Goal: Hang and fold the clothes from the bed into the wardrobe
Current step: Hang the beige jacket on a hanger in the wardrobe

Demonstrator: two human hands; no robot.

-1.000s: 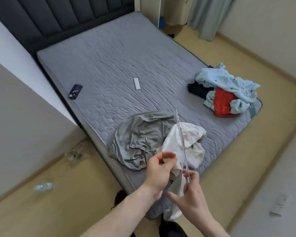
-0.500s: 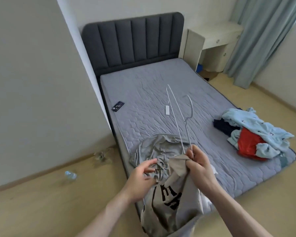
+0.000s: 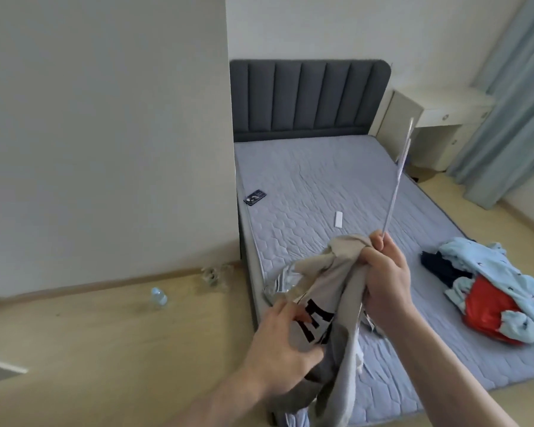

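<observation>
1. I count two hands: my left hand [image 3: 285,343] and my right hand [image 3: 386,283].
2. One wire hanger [image 3: 396,183], seen edge-on.
3. One grey garment with black print [image 3: 330,306], held up in front of me.
4. One pile of clothes [image 3: 503,291] on the bed; how many pieces are in it I cannot tell.
5. One bed [image 3: 305,186].
6. One dark phone [image 3: 255,197] and one small white remote [image 3: 338,219] on the mattress.
7. One plastic bottle [image 3: 158,297] on the floor.
8. One curtain [image 3: 512,97] and one white desk [image 3: 438,118].
</observation>
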